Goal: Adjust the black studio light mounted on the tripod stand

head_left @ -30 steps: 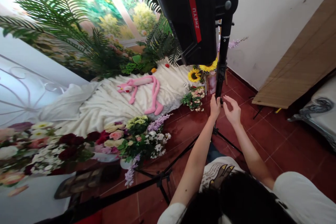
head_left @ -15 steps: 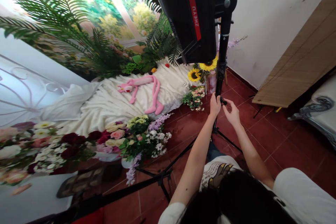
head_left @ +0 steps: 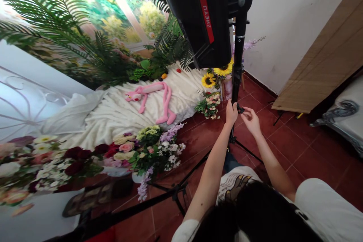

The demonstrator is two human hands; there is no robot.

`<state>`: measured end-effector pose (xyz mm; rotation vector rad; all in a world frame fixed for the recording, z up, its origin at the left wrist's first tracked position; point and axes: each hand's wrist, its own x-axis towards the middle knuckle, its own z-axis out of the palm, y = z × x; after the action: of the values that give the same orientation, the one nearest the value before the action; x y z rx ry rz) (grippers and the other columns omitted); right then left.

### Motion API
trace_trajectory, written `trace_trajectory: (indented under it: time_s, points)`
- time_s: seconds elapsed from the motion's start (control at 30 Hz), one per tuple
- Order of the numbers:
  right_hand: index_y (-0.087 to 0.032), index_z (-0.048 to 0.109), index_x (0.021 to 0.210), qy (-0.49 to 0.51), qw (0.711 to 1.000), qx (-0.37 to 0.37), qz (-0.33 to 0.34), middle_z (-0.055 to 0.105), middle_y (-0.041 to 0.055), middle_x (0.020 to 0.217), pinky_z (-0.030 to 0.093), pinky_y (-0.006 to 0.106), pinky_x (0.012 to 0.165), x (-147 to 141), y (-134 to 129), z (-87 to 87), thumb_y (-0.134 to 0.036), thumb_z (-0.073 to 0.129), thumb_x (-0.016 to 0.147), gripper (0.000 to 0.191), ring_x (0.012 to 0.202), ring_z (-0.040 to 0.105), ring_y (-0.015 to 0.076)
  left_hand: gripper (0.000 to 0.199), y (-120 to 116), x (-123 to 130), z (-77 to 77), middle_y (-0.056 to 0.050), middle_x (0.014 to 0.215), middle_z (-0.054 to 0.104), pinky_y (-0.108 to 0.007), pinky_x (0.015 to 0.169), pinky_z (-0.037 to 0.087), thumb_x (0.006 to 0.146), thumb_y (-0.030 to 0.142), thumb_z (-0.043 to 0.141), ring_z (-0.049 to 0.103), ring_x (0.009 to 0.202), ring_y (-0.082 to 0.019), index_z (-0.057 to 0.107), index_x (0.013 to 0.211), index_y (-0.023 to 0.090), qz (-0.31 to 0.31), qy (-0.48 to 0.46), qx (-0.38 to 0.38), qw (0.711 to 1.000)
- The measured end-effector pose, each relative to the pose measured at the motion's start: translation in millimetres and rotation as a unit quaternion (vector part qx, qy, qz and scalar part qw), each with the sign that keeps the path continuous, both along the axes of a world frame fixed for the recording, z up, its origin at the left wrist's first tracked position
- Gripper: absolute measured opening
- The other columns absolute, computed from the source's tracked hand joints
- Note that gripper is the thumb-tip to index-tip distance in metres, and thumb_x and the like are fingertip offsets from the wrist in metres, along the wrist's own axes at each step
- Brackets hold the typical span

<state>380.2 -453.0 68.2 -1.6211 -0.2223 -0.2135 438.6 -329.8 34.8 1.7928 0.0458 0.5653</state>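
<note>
A black light stand [head_left: 237, 56] rises in front of me, carrying a large black studio light [head_left: 202, 19] with a red stripe marked ZHEYU. My left hand [head_left: 231, 112] is wrapped round the stand's pole, fingers closed. Just right of it, my right hand [head_left: 251, 119] has thumb and fingertips closed at a small black knob [head_left: 240, 109] on the pole's clamp. The fingertips partly cover the knob. Below the hands, the stand's legs spread over the floor.
A pink plush panther [head_left: 150, 94] lies on white draped cloth [head_left: 104, 117]. Flowers [head_left: 159, 147] line its front, and sunflowers [head_left: 209, 80] stand beyond. A second black stand [head_left: 133, 210] crosses the lower left. A wooden panel [head_left: 320, 53] leans at right above the red tiled floor [head_left: 297, 147].
The studio light and upper pole appear slightly further left as the view shifts. My right hand's fingers have turned a little at the knob; my left hand keeps its hold.
</note>
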Motion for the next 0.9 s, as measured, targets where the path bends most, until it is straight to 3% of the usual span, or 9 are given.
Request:
trace_trajectory:
  time_s: [0.17,0.37,0.53,0.67,0.77,0.9]
  points:
    - [-0.019,0.064,0.111,0.013,1.000,-0.011,-0.016,0.075,0.0123,0.106,0.057,0.040,0.091,1.5,-1.4,-2.4,-0.047,0.070,0.081,0.042,0.095,0.072,0.0227,0.060,0.1,0.8,-2.5,-0.018,0.115,0.068,-0.040,0.100,0.049,0.099,0.062,0.030,0.066,0.109,-0.024,0.053,0.127,0.014,-0.010,-0.011,0.000,1.000]
    - [-0.018,0.068,0.095,0.063,0.991,-0.076,-0.088,0.076,0.0120,0.087,0.056,0.037,0.076,4.4,0.1,1.1,-0.069,0.064,0.078,0.053,0.078,0.070,0.0240,0.057,0.4,0.4,-1.8,-0.016,0.115,0.068,-0.040,0.101,0.049,0.099,0.061,0.031,0.066,0.109,-0.023,0.053,0.128,0.016,-0.007,-0.006,0.001,1.000]
    - [-0.020,0.063,0.074,0.065,0.988,-0.109,-0.092,0.072,0.0076,0.074,0.049,0.031,0.070,5.1,1.9,3.7,-0.076,0.055,0.080,0.057,0.069,0.063,0.0199,0.058,0.8,-0.3,-2.0,-0.016,0.111,0.068,-0.041,0.100,0.050,0.100,0.061,0.029,0.066,0.106,-0.023,0.052,0.127,0.015,-0.008,-0.008,0.009,1.000]
    - [-0.021,0.058,0.063,0.159,0.986,-0.016,-0.056,0.065,0.0037,0.061,0.044,0.027,0.056,10.0,7.1,7.9,-0.075,0.059,0.076,0.055,0.054,0.054,0.0145,0.060,0.6,-0.4,-2.1,-0.015,0.109,0.068,-0.040,0.099,0.050,0.099,0.062,0.028,0.066,0.105,-0.023,0.053,0.127,0.015,-0.006,-0.003,0.011,1.000]
    - [-0.020,0.059,0.063,0.257,0.963,0.078,-0.028,0.065,0.0031,0.058,0.039,0.025,0.049,15.1,10.7,15.3,-0.064,0.063,0.078,0.046,0.046,0.049,0.0110,0.059,0.3,0.2,-2.6,-0.016,0.111,0.068,-0.040,0.101,0.050,0.099,0.062,0.029,0.065,0.109,-0.024,0.054,0.125,0.015,-0.001,0.000,0.010,1.000]
    - [-0.020,0.057,0.062,0.319,0.941,0.115,-0.007,0.064,0.0027,0.056,0.037,0.024,0.046,20.7,9.8,21.6,-0.052,0.064,0.080,0.037,0.042,0.047,0.0093,0.058,0.4,0.9,-3.4,-0.016,0.110,0.068,-0.041,0.100,0.050,0.099,0.061,0.030,0.065,0.109,-0.024,0.054,0.125,0.015,0.004,-0.003,0.014,1.000]
